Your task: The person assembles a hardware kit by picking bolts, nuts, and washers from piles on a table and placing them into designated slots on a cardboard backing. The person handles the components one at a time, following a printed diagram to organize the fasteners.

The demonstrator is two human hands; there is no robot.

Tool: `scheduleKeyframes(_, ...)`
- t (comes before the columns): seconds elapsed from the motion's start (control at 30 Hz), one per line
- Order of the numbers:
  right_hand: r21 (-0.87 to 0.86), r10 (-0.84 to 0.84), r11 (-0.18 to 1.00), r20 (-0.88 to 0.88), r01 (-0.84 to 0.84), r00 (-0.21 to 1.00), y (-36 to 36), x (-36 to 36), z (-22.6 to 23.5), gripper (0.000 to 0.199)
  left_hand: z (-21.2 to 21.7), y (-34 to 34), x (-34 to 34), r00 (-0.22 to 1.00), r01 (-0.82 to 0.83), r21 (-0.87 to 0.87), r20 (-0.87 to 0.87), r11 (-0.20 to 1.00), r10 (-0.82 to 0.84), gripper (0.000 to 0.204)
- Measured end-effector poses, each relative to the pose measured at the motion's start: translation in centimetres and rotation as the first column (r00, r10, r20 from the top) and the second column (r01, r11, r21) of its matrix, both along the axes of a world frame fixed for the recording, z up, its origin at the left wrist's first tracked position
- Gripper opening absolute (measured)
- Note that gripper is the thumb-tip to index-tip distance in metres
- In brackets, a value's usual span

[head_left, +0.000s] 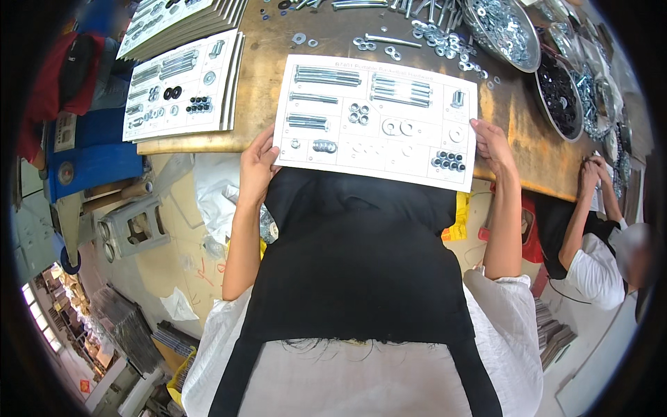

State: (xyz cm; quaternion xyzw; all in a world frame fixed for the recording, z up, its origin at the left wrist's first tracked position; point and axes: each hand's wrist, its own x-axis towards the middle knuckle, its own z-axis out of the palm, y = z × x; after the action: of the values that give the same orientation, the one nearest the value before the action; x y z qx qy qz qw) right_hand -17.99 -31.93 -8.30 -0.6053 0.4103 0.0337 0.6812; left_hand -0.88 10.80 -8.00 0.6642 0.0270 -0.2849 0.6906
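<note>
A white hardware card (425, 141) lies flat between my hands over the table's front edge, divided into cells. Long bolts, short bolts, washers and black-and-silver nuts show in the cells, lying in groups. My left hand (259, 161) is closed on the card's left edge near its lower corner, thumb on top. On the opposite edge my right hand (493, 146) pinches the card, with its thumb on the rim and its other fingers partly hidden.
Similar cards stand in stacks (182, 115) at the table's left. Loose washers (445, 43) and bolts (392, 41) lie behind my card. Metal bowls of washers (506, 35) and dark parts (558, 94) stand at right. Another person (597, 257) works at the right.
</note>
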Motion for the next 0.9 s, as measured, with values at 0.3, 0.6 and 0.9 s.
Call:
scheduleKeyframes(0.3, 0.026, -0.037, 0.999, 0.103, 0.035, 0.994, 2.7, 1.7, 4.2, 0.019, 1.6, 4.2, 0.6, 0.995, -0.055, 0.002, 0.087, 0.999, 0.054, 0.05)
scheduleKeyframes(0.6, 0.124, 0.07, 0.988, 0.202, -0.097, 0.977, 10.7, 13.2, 7.6, 0.026, 6.7, 13.6, 8.0, 0.934, -0.255, 0.046, 0.271, 0.966, 0.234, 0.047)
scheduleKeyframes(0.9, 0.293, 0.068, 0.942, 0.315, -0.165, 0.947, 25.5, 27.7, 2.4, 0.022, 6.4, 27.2, 22.8, 0.892, -0.363, 0.148, 0.342, 0.92, 0.297, 0.042)
